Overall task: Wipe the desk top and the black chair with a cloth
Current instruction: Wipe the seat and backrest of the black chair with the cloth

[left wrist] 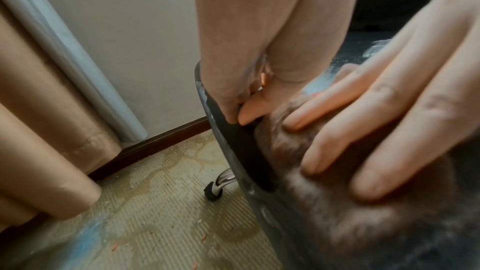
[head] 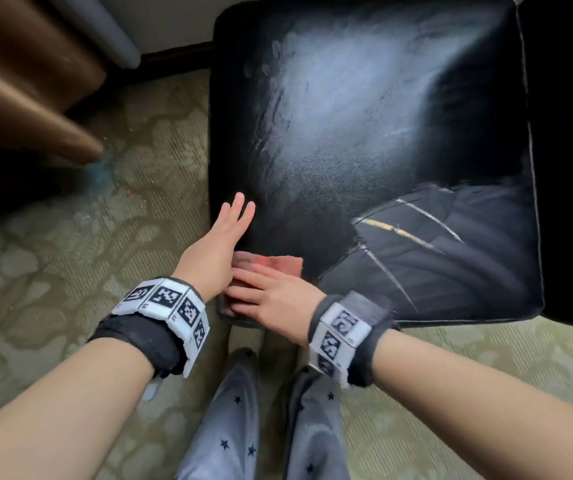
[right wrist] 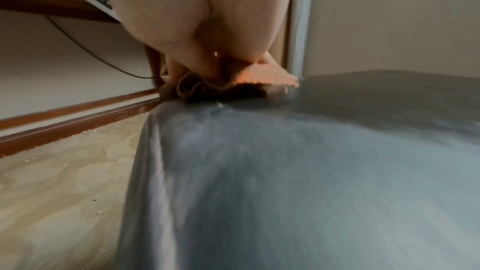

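Note:
The black chair seat (head: 364, 116) fills the head view, shiny in the middle and cracked at its near right. A reddish-brown cloth (head: 285, 265) lies on the seat's near left corner. My right hand (head: 267, 292) presses flat on it with straight fingers. My left hand (head: 222, 230) rests on the seat's left edge just beyond the cloth, fingers extended. In the left wrist view the left hand (left wrist: 246, 48) touches the seat rim (left wrist: 246, 151), and the right hand's fingers (left wrist: 363, 120) lie on the cloth (left wrist: 324, 202). The right wrist view shows the cloth (right wrist: 272, 77) bunched under the right hand (right wrist: 207, 17).
Brown curtains (head: 18, 81) hang at the left over patterned carpet (head: 88, 271). The chair back (head: 572, 168) rises at the right. A caster (left wrist: 214, 191) stands under the seat near a dark baseboard (left wrist: 155, 145). My legs in star-patterned trousers (head: 229, 427) are close to the seat's front.

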Motion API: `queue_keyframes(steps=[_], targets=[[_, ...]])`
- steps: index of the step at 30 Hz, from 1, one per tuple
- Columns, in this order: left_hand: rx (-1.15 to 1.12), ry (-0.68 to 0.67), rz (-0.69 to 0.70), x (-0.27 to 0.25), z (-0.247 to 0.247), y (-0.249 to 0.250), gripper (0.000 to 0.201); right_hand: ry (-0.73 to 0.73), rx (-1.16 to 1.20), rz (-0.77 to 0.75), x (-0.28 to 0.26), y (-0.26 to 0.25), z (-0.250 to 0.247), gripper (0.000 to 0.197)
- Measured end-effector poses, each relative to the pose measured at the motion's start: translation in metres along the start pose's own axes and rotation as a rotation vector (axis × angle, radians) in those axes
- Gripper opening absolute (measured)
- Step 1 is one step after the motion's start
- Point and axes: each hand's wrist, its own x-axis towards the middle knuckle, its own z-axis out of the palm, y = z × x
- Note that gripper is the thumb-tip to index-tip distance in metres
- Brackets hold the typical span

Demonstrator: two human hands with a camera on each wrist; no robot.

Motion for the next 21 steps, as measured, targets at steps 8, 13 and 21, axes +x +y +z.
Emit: queue_keyframes(steps=[8,13,21], targets=[[0.131,-0.036,-0.114,0.008,-0.014,0.014,0.091,-0.071,-0.208,-0.115,0.025,-0.021,0.030,0.038],[0.098,-0.045,-0.127,0.007,-0.014,0.019,0.086,0.027,0.035,-0.004,-0.057,0.008,0.005,0.039],[0.130,-0.087,-0.142,0.011,-0.012,0.015,0.077,0.352,-0.158,0.279,-0.084,-0.005,0.033,0.040]])
